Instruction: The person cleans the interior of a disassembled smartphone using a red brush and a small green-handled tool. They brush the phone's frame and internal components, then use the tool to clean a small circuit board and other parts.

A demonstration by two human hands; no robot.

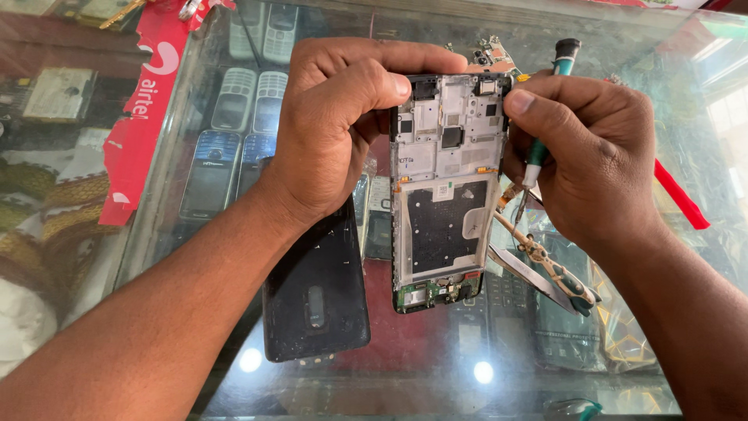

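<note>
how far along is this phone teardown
Done: the black back cover is off and lies on the glass counter. In hand: the left hand holds the opened phone frame; the right hand grips a green screwdriver. Left: the small bottom board is still fitted.

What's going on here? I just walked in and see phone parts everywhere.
A person is working on an opened phone over a glass counter. The left hand grips the phone's top left edge, holding it up with its bare inner frame facing the camera. The right hand holds a green screwdriver at the phone's right edge. A black back cover lies on the glass to the left, and tweezers lie to the right.
</note>
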